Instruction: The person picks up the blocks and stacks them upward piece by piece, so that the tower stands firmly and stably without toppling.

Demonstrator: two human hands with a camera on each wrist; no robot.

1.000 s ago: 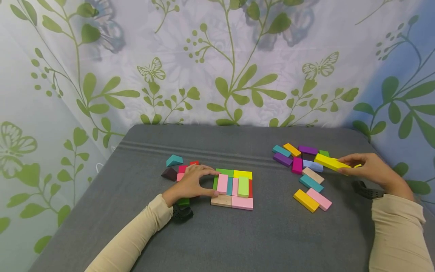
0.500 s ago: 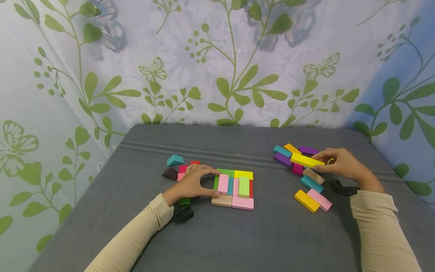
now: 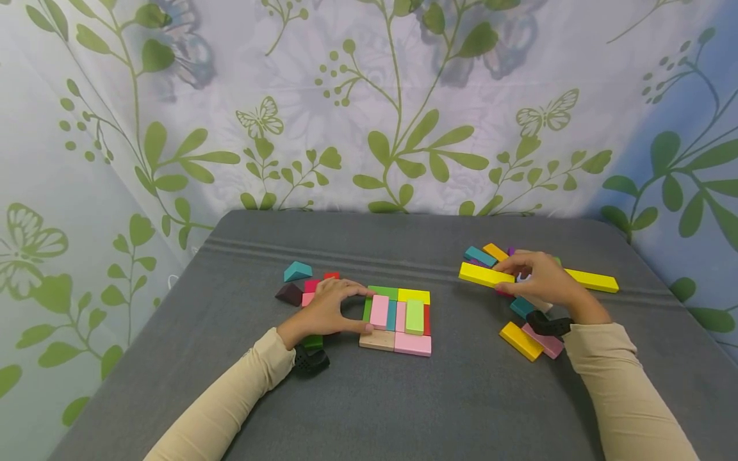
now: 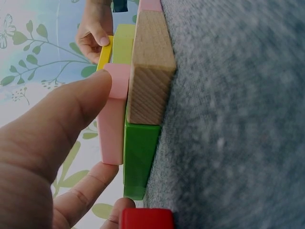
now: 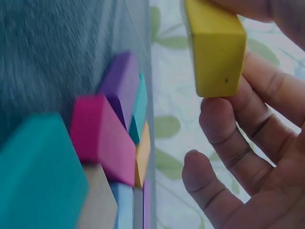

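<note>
My left hand [image 3: 328, 306] pinches the ends of a pink block [image 3: 378, 312] lying on a flat square layer of coloured blocks. In the left wrist view its thumb [image 4: 90, 90] is on one end of that pink block and a finger at the other. A light green block [image 3: 414, 317] lies parallel to it on the same layer, over a wooden block [image 3: 377, 340] and others. Out to the right, my right hand [image 3: 539, 278] grips a long yellow block [image 3: 486, 275] above the loose blocks. The right wrist view shows the yellow block [image 5: 217, 57] between thumb and fingers.
Several loose blocks lie under and around the right hand, among them an orange-yellow block [image 3: 521, 341] and a teal block [image 3: 481, 256]. Another yellow block [image 3: 592, 280] lies farther right. Beside the left hand are a teal wedge [image 3: 297, 271] and a dark brown block [image 3: 289, 294].
My right hand has moved left with the yellow block, uncovering the other yellow block to its right. The left hand has stayed at the pink block.
</note>
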